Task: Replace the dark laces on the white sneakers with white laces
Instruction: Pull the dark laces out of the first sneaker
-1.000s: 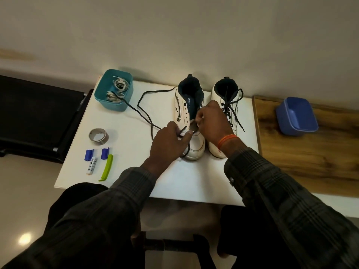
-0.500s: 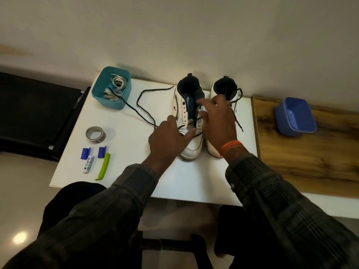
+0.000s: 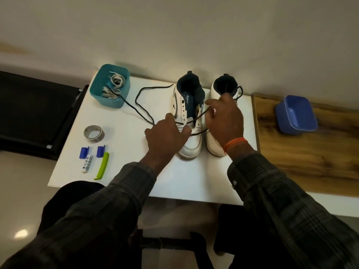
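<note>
Light: dim, warm, muted throughout.
Glare: one bright spot on the floor (image 3: 21, 233), lower left.
Shadows: soft, faint, beside the tape roll (image 3: 93, 133) and teal bin (image 3: 101, 90).
Sleeves: nearly black, plaid barely readable.
Distortion: wide-angle bowing at the edges; table (image 3: 120, 171) lines splay.
Focus: centre fair, borders soft.

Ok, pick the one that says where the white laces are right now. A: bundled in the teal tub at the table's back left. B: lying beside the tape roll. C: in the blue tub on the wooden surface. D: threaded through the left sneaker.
A: the white laces lie coiled inside the teal tub, while the left sneaker carries only a dark lace and the blue tub holds no laces.
</note>
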